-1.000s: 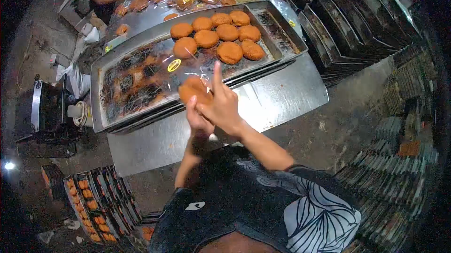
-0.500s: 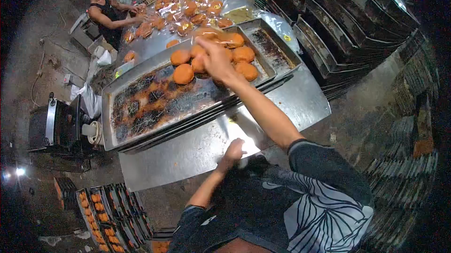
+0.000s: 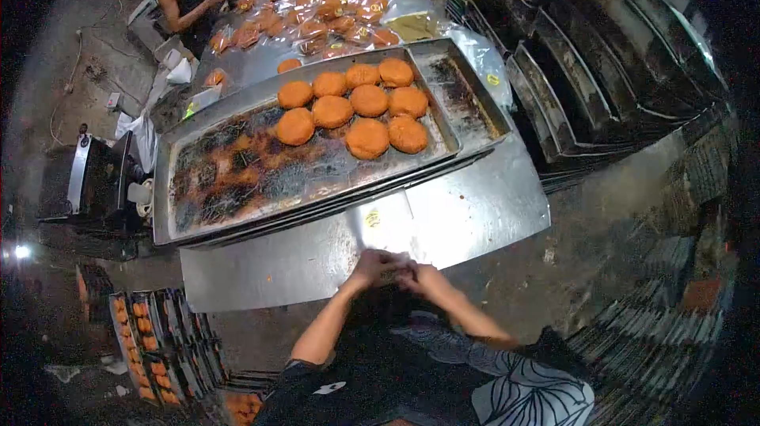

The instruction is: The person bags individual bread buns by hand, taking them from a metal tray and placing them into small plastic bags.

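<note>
My left hand (image 3: 374,268) and my right hand (image 3: 423,276) are together at the front edge of the metal table (image 3: 261,279). Their fingers are bent in and meet, and anything between them is too blurred to make out. Just beyond them, a small yellow print (image 3: 373,218) shows on the shiny tabletop, perhaps on clear plastic. Behind that lies a large, worn baking tray (image 3: 229,224), stacked on others. Several round orange-brown buns (image 3: 332,112) sit in its right half, and dark baked-on marks cover its left half.
Bagged buns (image 3: 317,10) are heaped on the table's far part. A person (image 3: 186,2) works at the far left. Dark trays (image 3: 586,70) stand stacked at right. A rack of bun trays (image 3: 150,347) is low at left. Black equipment (image 3: 83,188) stands left of the table.
My right hand has come back from above the buns to meet my left hand at the table edge. The buns it covered now show fully. The view has shifted slightly.
</note>
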Tool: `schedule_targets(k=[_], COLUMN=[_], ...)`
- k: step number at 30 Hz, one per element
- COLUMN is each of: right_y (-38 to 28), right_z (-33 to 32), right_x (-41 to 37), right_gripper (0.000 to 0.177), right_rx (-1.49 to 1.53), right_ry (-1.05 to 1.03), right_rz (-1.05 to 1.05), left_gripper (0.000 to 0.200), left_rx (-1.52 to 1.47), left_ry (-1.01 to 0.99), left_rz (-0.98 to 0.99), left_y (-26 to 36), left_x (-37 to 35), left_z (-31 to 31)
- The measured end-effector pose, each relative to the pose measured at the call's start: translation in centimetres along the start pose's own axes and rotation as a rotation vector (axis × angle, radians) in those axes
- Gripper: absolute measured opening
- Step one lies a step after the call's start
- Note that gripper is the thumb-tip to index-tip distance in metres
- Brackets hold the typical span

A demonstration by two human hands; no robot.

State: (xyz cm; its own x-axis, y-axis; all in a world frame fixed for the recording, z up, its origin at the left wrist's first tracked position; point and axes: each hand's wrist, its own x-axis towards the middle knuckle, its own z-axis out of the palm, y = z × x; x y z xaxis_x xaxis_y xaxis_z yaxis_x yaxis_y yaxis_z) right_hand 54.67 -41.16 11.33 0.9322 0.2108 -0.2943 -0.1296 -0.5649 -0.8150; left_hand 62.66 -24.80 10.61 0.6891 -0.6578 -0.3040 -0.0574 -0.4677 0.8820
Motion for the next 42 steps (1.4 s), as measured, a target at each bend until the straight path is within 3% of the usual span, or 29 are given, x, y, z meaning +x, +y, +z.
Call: schedule_targets(k=[1, 2, 4, 5, 6, 8, 9, 12, 14, 15, 16, 17, 18, 19, 20, 21, 23, 24, 25, 26, 28, 29, 30, 31, 32, 34, 37, 39, 42], right_y=[0.7, 0.8, 0.3, -1.2, -2.7, -5.4, -6.2, -8.5, -14.2, -14.5, -14.1, -10.2, -11.8, -14.1, -15.4, -11.1, -9.8, -5.7, -7.8, -7.5, -10.7, -12.0, -16.4, -17.8, -20.0, -22.3, -22.3, -20.8, -19.3], right_z=[1.1, 1.6, 2.1, 1.5, 0.7, -1.2, -2.3, -4.3, -4.6, -3.4, -1.6, 1.5, 1.4, -1.8, -6.0, -6.7, -9.7, -10.3, -11.0, -10.6, -9.4, -6.8, -5.0, -2.5, -1.2, -0.3, -1.0, -0.4, -0.8], right_x=[-0.7, -0.8, -0.8, -0.7, -0.8, 0.2, 1.5, 5.6, 6.2, 6.9, 7.7, 10.3, 10.2, 10.2, 11.2, 16.2, 20.9, 24.9, 24.6, 25.9, 25.0, 22.8, 18.2, 15.6, 13.4, 11.8, 9.4, 7.4, 8.3], right_gripper=[0.020, 0.020, 0.017, 0.015, 0.015, 0.024, 0.024, 0.037, 0.043, 0.043, 0.044, 0.044, 0.047, 0.050, 0.052, 0.063, 0.064, 0.060, 0.059, 0.052, 0.049, 0.050, 0.054, 0.057, 0.065, 0.076, 0.087, 0.095, 0.098], right_rx=[-0.050, -0.061, -0.070, -0.106, -0.116, 0.522, 0.516, 1.286, 1.841, 1.963, 2.078, 2.003, 1.558, 0.908, 0.262, -0.073, -0.931, -0.984, -0.920, -0.742, -0.231, -0.285, -0.330, -0.416, -0.436, -0.498, -0.326, -0.350, -0.377], right_ry=[0.180, 0.187, 0.430, 0.390, 0.393, 0.090, 0.096, 0.331, 0.184, 0.004, -0.183, -0.527, -0.186, -0.169, -0.143, 0.079, 0.528, 0.390, 0.273, 0.373, 0.264, 0.602, 0.537, 0.761, 0.747, 0.745, 0.666, 0.682, 0.832], right_rz=[-0.015, -0.012, 0.008, 0.100, 0.107, 0.322, 0.324, 0.029, -0.367, -0.333, -0.291, -0.338, -0.093, -0.134, -0.172, -0.449, -0.411, -0.503, -0.310, -0.301, -0.178, -0.472, -0.295, -0.712, -0.853, -0.960, -0.775, -0.808, -0.629], left_gripper=[0.016, 0.016, 0.012, 0.006, 0.007, 0.009, 0.014, 0.027, 0.049, 0.055, 0.042, 0.033, 0.028, 0.023, 0.021, 0.022, 0.025, 0.027, 0.031, 0.036, 0.048, 0.050, 0.051, 0.055, 0.058, 0.061, 0.053, 0.048, 0.048], left_rx=[-0.245, -0.250, -0.125, -0.362, -0.131, -0.118, -0.075, -0.089, -0.791, -0.831, -1.419, -1.469, -1.460, -1.450, -1.381, -1.395, -1.449, -1.505, -1.552, -1.591, -1.592, -1.600, -1.612, -1.609, -1.609, -1.337, -1.355, -1.492, -1.208], left_ry=[0.015, 0.012, -0.062, -0.036, 0.072, 0.377, 0.484, 0.461, 0.592, 0.726, 0.551, 0.324, 0.302, 0.279, 0.458, 0.725, 0.817, 0.896, 0.939, 0.981, 1.084, 1.157, 1.213, 1.240, 1.262, 1.100, 1.046, 0.730, 0.874], left_rz=[-0.049, -0.037, 0.218, 0.421, 0.410, 0.253, 0.282, 0.356, 0.430, 0.490, 0.396, 0.353, 0.357, 0.362, 0.405, 0.353, 0.323, 0.281, 0.299, 0.322, 0.409, 0.427, 0.466, 0.485, 0.500, 0.587, 0.503, 0.487, 0.496], left_y=[-2.6, -1.9, 0.2, -1.2, 1.0, 4.7, 5.9, 8.1, 6.2, 6.4, 6.3, 4.2, 2.7, 1.1, 0.5, 1.7, 2.5, 2.4, 2.5, 2.5, 2.3, 2.0, 2.0, 2.0, 2.1, 2.9, 5.9, 5.7, 7.4], left_x=[0.7, 0.7, 0.6, 1.4, 0.8, 0.2, -0.4, -2.3, -0.5, -0.4, -0.8, -1.1, -1.1, -1.0, -1.1, -2.1, -3.8, -4.8, -5.7, -6.5, -8.0, -8.5, -8.4, -7.8, -7.4, -5.8, -5.1, -5.2, -4.1], left_z=[1.3, 1.1, 0.3, 1.1, 0.3, -1.1, -1.1, -1.2, -2.2, -3.5, -5.2, -8.0, -9.6, -11.2, -12.0, -13.1, -15.7, -16.6, -17.3, -18.1, -19.3, -19.7, -20.3, -20.2, -19.8, -17.2, -14.7, -14.2, -10.7])
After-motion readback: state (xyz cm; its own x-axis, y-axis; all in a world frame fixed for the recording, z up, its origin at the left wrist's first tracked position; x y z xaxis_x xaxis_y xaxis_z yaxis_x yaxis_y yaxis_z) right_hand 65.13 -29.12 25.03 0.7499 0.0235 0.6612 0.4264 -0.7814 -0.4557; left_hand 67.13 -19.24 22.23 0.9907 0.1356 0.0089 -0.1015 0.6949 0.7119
